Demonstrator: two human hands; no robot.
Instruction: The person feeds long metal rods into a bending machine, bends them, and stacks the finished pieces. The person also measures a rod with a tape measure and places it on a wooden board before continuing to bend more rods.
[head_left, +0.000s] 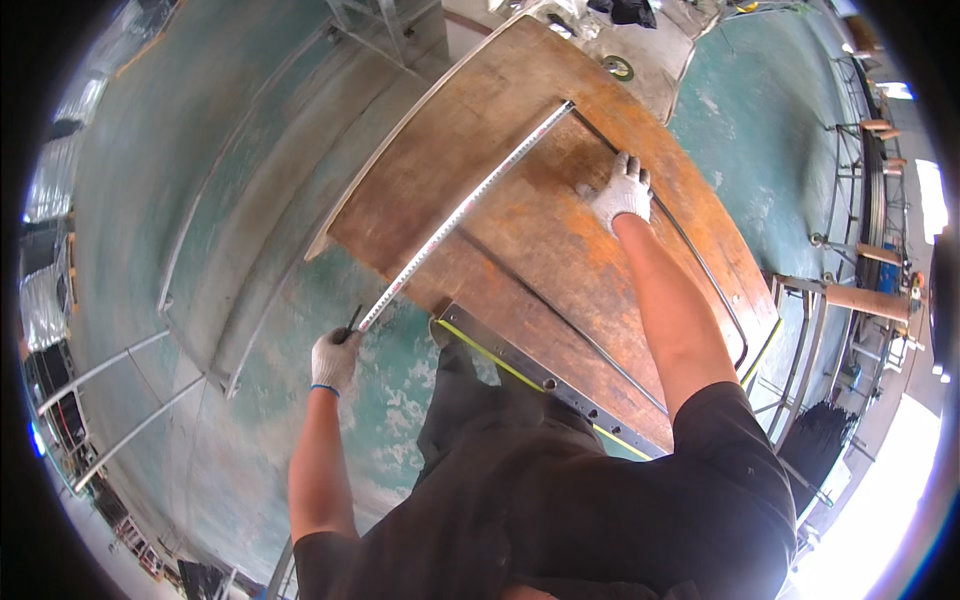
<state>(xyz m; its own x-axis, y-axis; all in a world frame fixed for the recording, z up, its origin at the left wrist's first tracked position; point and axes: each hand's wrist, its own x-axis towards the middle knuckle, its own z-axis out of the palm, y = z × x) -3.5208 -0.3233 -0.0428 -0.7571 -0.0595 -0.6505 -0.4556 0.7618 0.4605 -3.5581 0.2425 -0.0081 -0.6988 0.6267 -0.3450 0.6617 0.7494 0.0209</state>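
A wide, brown-stained tabletop (pixel 480 85) is spreading out ahead of both hands, its worn surface lying under the right one. Beneath and beside the right hand (pixel 622 192), a long dark rod (pixel 700 262) is running across the top, one end finishing well beyond the fingers and the other bending round near the elbow. It is looking like stiff, fairly light metal, smooth enough to be rolling or sliding if left loose; gripping it mid-length, near where this hand is resting, should be balancing it best. The right palm is lying flat, fingers stretched out and pressing over the rod, not visibly wrapping it. Between the hands a second dark rod (pixel 545 300) is lying; whether both are belonging to one frame, I cannot tell. Nearer the body than the right hand, a dark holed rail (pixel 515 358) is edging the table.

A pale tape measure (pixel 465 205) is stretching from the left hand (pixel 336 360) to the first rod's far end. The left fingers are curling closed around its near end. The thin blade is probably light and springy, easily kinking sideways; holding it at its near end should be keeping it taut.
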